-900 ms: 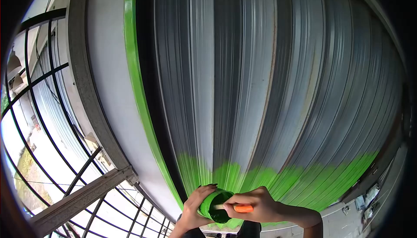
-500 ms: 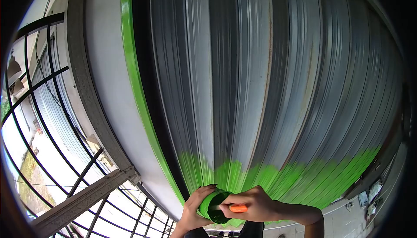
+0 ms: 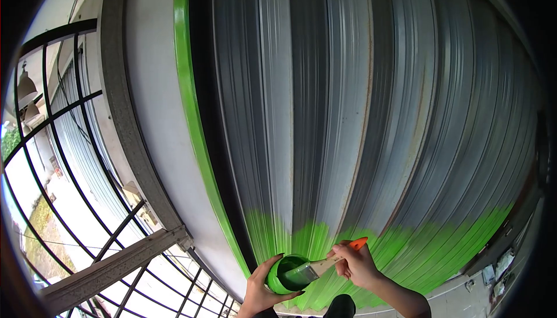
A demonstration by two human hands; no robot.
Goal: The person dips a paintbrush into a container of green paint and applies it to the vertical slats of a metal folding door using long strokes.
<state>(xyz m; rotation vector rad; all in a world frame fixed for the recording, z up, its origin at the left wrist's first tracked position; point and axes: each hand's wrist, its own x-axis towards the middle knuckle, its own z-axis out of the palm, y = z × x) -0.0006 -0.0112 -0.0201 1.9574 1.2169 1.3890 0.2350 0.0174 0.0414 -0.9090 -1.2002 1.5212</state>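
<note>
At the bottom centre, my left hand (image 3: 263, 288) is wrapped round a green paint container (image 3: 279, 278), tilted so that its dark opening faces right. My right hand (image 3: 355, 267) grips a paintbrush (image 3: 320, 266) by its wooden handle with an orange end. The green-coated bristles lie at the mouth of the container. Behind both hands stands a ribbed metal shutter (image 3: 342, 103), grey above, with fresh green paint (image 3: 400, 254) along its lower part.
A green vertical strip (image 3: 194, 109) and a white wall (image 3: 156, 86) border the shutter. At the left are a metal frame post (image 3: 125, 103) and black window bars (image 3: 61, 112). A dark shoe or knee (image 3: 341, 306) shows at the bottom edge.
My right hand has moved right and up from the container, so the brush handle and part of the bristles now show. The view has shifted slightly, with the scene farther right.
</note>
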